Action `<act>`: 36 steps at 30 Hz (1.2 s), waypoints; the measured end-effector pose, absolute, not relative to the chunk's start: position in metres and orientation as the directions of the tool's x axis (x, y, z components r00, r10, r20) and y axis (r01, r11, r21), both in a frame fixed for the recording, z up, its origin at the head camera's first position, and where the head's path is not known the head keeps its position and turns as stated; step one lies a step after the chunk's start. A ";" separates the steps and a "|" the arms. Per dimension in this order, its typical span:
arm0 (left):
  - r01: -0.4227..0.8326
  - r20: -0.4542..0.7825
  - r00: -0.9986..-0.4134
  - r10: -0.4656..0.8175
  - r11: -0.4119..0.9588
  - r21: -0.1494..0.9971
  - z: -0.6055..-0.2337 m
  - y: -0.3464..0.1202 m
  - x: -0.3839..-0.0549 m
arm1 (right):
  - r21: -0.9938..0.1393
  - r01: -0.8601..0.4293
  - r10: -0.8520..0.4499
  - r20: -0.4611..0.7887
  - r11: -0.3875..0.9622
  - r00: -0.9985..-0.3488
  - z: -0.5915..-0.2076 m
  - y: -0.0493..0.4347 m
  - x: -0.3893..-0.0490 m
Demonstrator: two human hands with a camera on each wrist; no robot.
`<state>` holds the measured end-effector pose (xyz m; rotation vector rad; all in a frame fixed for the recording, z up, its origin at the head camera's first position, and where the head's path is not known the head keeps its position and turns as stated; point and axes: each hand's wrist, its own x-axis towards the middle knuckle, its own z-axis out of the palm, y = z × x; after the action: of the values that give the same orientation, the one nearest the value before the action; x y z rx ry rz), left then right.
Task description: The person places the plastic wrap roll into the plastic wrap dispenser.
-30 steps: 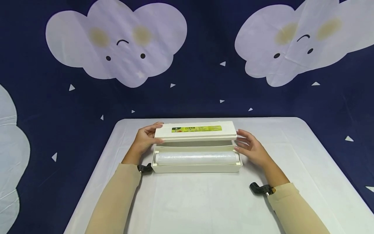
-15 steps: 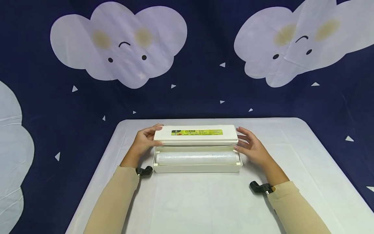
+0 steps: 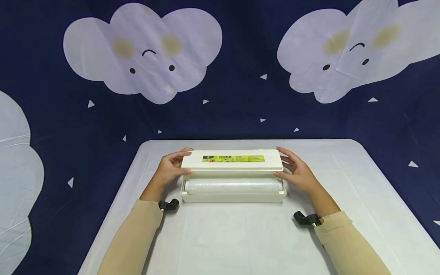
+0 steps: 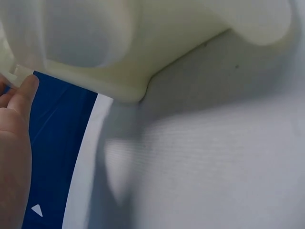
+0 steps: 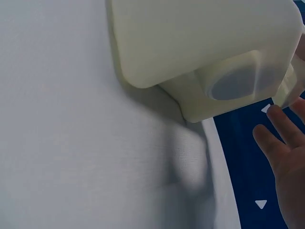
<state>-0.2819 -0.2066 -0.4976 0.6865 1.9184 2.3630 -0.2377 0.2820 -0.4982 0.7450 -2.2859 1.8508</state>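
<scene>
A white box lies lengthwise on the table, holding a roll of cling film. Over its back half sits a long white lid with a yellow-green label, so the roll shows in front. My left hand grips the lid's left end, thumb at the front edge and fingers behind. At the other end, my right hand holds the lid between thumb and index finger. Its other fingers are spread loosely in the right wrist view. The round end of the roll shows through the box end.
A white cloth covers the table. Behind hangs a dark blue backdrop with cloud prints. Black wrist camera mounts sit on both forearms.
The lid has come down and toward me, covering the back of the box. My right index finger has shifted to the lid's back corner and the thumb to its front edge.
</scene>
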 end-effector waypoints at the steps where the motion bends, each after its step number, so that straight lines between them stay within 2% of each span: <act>1: 0.251 0.315 -0.904 0.289 -0.240 0.938 -0.497 -0.207 -0.281 | -0.886 -0.443 -0.307 0.387 0.137 -0.870 -0.498 0.282 -0.237; 11: 0.266 0.308 -0.905 0.295 -0.173 0.948 -0.494 -0.208 -0.268 | -0.857 -0.497 -0.338 0.431 0.136 -0.837 -0.494 0.284 -0.230; 20: 0.289 0.288 -0.897 0.334 -0.050 0.956 -0.488 -0.209 -0.255 | -0.878 -0.459 -0.326 0.399 0.133 -0.857 -0.497 0.288 -0.220; 29: 0.364 0.320 -0.862 0.394 0.038 0.931 -0.488 -0.212 -0.245 | -0.867 -0.478 -0.333 0.413 0.140 -0.848 -0.495 0.287 -0.212; 36: 0.372 0.297 -0.863 0.408 0.115 0.921 -0.487 -0.215 -0.237 | -0.855 -0.493 -0.341 0.421 0.161 -0.841 -0.497 0.286 -0.207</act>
<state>-0.2372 -0.2153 -0.4875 0.8127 2.3230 1.9043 -0.2073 0.2865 -0.4974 0.8295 -2.2918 1.7698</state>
